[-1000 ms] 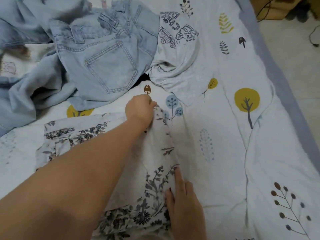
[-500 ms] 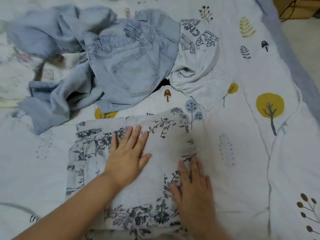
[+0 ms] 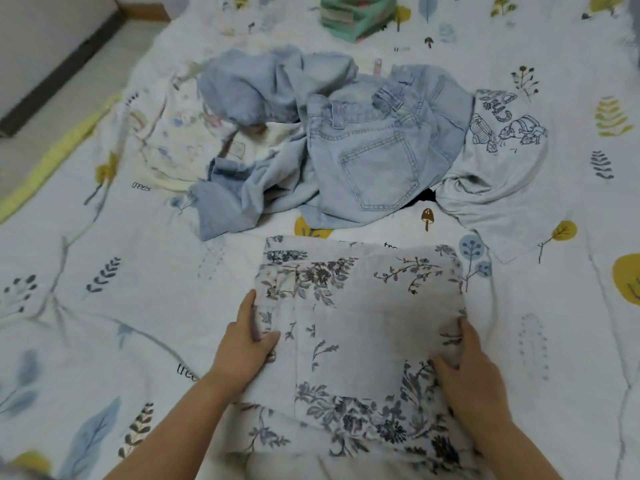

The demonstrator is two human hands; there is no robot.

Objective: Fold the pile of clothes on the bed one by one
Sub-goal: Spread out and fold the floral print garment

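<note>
Now gripping the floral garment (image 3: 363, 327) at both side edges, low in the centre of the frame, on the bed (image 3: 104, 306). Left hand (image 3: 244, 344) at the garment's left edge, thumb on top of the cloth and fingers tucked under or along the hem, so closed on the fabric. Right hand (image 3: 467, 375) at the right edge, fingers curled over the folded layers, likewise holding cloth. Folded into a rough rectangle already, with one flap lying across the middle and a looser layer trailing toward the bottom edge of the frame.

Above it, in the middle of the frame, still unfolded: light denim jeans (image 3: 374, 161) in a crumpled heap, a grey printed T-shirt (image 3: 502, 157) to their right, a pale patterned piece (image 3: 173, 140) to their left. Green box (image 3: 353, 15) at the top centre.

Likely risks from here: lifting by the two edges alone could let the middle sag and the flap slide open, undoing the fold; thin, slippery-looking cloth would make that worse. Uneven pull between the hands could skew the rectangle. Trailing lower layer may drag on the bed cover and bunch. Setting it down near the jeans could tangle it back into the pile.
</note>
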